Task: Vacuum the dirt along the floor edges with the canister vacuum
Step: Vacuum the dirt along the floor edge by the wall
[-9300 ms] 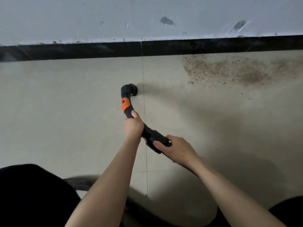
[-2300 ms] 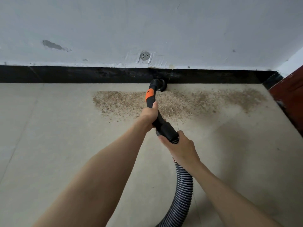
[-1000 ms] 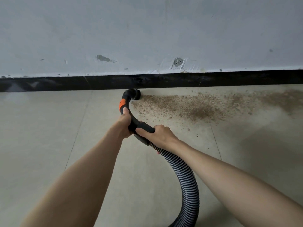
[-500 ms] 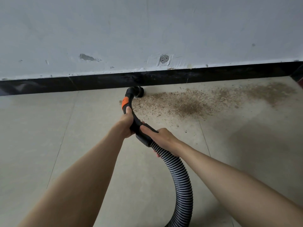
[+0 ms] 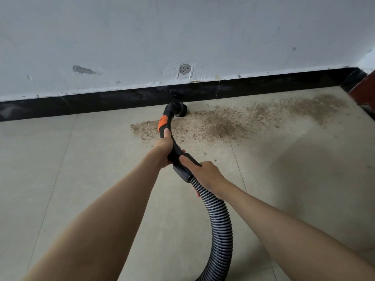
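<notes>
Gripping the wand (image 5: 170, 136), left hand (image 5: 163, 148) ahead, right hand (image 5: 207, 175) curled at its cuff.

Black round vacuum nozzle (image 5: 178, 110) sits on brown dirt (image 5: 219, 126) strewn beside the black baseboard (image 5: 101, 102).

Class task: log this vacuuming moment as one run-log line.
left hand grips wand | right hand grips hose cuff | nozzle at baseboard | dirt remains
</notes>
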Action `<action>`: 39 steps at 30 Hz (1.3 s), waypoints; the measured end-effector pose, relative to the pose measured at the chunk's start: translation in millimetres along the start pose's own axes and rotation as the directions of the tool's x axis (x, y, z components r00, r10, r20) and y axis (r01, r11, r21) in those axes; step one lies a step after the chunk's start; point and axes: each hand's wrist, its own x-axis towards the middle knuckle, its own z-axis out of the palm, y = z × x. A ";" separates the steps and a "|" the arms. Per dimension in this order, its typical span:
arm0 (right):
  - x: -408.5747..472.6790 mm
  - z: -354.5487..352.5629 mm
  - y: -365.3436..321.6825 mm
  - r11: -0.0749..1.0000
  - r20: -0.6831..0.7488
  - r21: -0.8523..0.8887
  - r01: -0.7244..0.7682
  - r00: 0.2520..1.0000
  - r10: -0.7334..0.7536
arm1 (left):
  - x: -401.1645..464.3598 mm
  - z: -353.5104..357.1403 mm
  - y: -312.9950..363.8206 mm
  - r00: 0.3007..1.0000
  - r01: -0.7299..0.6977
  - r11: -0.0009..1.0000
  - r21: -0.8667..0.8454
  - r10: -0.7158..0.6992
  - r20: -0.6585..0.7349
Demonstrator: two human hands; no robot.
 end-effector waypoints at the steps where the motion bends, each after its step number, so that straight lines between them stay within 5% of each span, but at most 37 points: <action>1: 0.5 -4.1 1.8 1.000 -0.013 0.018 0.000 1.000 0.000 | 0.8 5.9 0.8 1.000 -0.006 1.000 -0.004 0.006 0.003; 26: 26.2 -74.3 68.9 0.973 -0.211 0.219 0.074 0.977 -0.027 | 27.4 114.2 -8.3 0.989 -0.132 0.979 0.154 0.119 0.092; 39: 33.9 -36.2 43.1 0.976 -0.082 0.190 0.104 0.993 -0.090 | 31.0 61.2 0.2 0.991 -0.130 0.982 0.140 0.130 0.010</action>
